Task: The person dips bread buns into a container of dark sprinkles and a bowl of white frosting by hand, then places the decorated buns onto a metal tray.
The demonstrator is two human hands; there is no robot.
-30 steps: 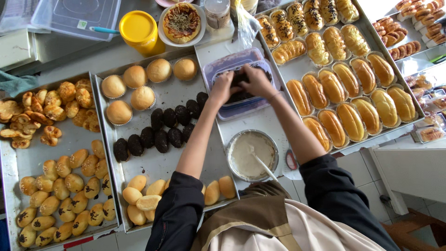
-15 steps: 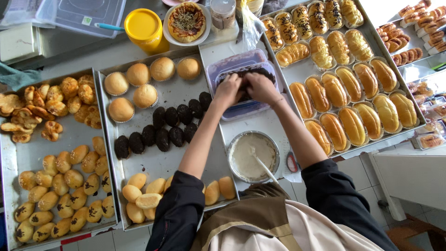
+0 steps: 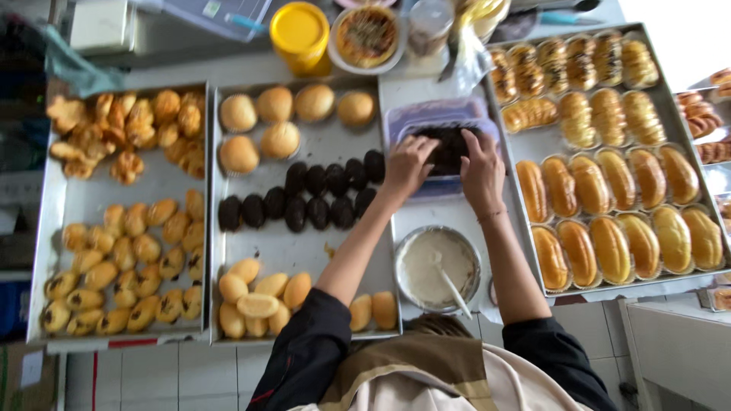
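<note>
— So what's hidden?
— Both hands cover the dark crumbs (image 3: 449, 144) in the clear rectangular plastic tub (image 3: 442, 122), long axis left-right, between trays.
— Grips?
— Left hand (image 3: 409, 164), right hand (image 3: 481, 164): cannot tell.

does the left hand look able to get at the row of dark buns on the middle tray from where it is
Probably yes. The left hand rests at the edge of the plastic container, and the dark buns lie uncovered just beside it on the middle tray, with nothing between them.
</note>
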